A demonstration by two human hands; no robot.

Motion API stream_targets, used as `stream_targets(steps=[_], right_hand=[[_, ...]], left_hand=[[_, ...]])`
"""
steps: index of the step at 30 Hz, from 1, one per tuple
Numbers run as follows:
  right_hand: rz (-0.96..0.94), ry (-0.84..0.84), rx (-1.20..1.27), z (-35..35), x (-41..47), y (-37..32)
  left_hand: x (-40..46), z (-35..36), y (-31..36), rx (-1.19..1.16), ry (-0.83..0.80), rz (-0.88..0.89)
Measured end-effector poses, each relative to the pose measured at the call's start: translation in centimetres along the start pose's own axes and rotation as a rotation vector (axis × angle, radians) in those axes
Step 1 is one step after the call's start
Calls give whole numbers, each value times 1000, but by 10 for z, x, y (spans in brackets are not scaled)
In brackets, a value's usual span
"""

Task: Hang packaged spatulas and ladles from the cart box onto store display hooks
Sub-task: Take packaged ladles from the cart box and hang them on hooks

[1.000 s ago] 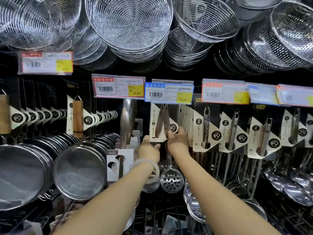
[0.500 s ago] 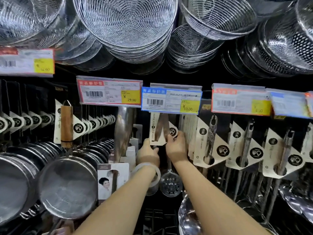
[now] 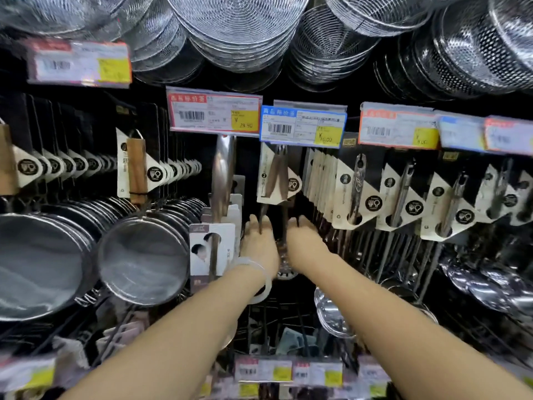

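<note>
With my left hand [image 3: 257,243] and right hand [image 3: 302,241] blurred, grip unclear, below the carded skimmer pack [image 3: 277,177], I judged letting it settle straight on its hook was best.

carded ladles [image 3: 357,194] crowding right, strainers [image 3: 141,255] left

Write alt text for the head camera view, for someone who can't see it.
Two bare hands, left hand and right hand, reach up just below a carded slotted ladle hanging under a blue price tag. Rows of packaged ladles hang to the right, sieves to the left, wire skimmers overhead.
</note>
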State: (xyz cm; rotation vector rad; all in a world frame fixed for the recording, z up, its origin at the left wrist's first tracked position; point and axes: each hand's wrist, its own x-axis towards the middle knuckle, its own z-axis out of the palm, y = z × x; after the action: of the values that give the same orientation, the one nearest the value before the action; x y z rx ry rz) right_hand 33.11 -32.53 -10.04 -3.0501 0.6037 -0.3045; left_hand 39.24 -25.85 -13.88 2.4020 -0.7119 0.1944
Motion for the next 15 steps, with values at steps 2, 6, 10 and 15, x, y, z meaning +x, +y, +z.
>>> stream_targets(steps=[2,6,10,15], right_hand=[[-65,13,-22,-6,-23,2],[-113,79,-81,-3,-63,6],[-124,70,-259,10,-95,26],[-18,110,-219,11,-149,81]], left_hand=[[-15,-2,-1,92,-29,77],[-45,4,3,348,-53,239],[-82,18,22,475,-103,325],[-131,34,71,379,-65,391]])
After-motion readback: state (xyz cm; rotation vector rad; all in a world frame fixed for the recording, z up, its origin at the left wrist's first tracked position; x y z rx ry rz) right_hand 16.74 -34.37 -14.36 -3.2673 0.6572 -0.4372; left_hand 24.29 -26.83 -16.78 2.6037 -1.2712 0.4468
